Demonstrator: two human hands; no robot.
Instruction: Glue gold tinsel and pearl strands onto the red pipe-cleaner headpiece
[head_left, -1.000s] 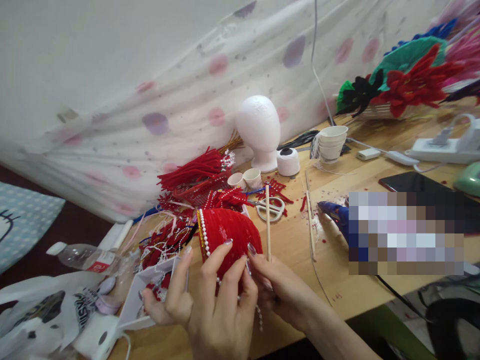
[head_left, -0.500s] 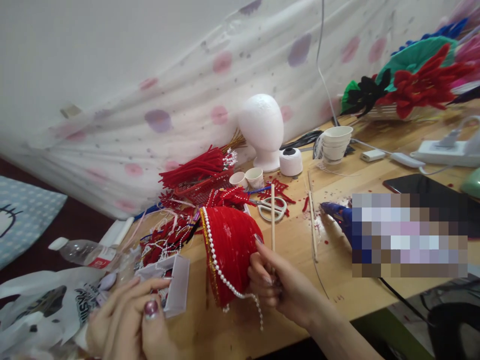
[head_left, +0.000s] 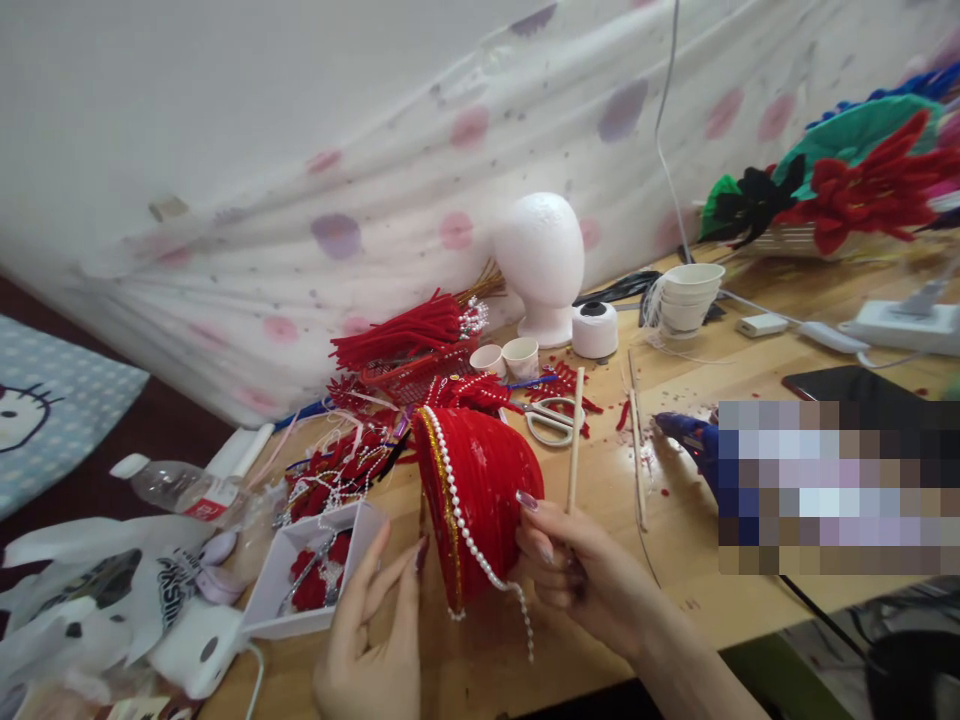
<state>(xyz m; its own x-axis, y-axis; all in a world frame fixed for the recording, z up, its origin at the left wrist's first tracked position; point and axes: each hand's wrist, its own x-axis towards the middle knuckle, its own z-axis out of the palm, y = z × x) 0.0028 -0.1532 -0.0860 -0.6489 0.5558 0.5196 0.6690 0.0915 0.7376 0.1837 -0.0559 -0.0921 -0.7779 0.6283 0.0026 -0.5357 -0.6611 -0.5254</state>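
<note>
A red dome-shaped headpiece (head_left: 491,490), its rim edged with gold trim, stands tilted over the table. A string of white pearl beads (head_left: 480,562) follows the rim, with a loose end dangling at the lower right. My right hand (head_left: 574,560) grips the headpiece's right side, thumb on the red fabric, and also holds a thin wooden stick (head_left: 576,440) upright between the fingers. Just left of the rim, my left hand (head_left: 379,625) has its fingers apart with nothing visible in them; whether a fingertip touches the headpiece I cannot tell.
A white box (head_left: 262,605) with red pieces sits beside my left hand. Behind are scissors (head_left: 555,430), paper cups (head_left: 520,360), a foam head (head_left: 540,250) and a thread spool (head_left: 595,332). On the right lie a blue glue gun (head_left: 686,440) and a phone (head_left: 840,385).
My left hand has moved right, from over the white box to the headpiece's rim, uncovering the box. My right hand keeps hold of the headpiece and stick. The view has shifted slightly.
</note>
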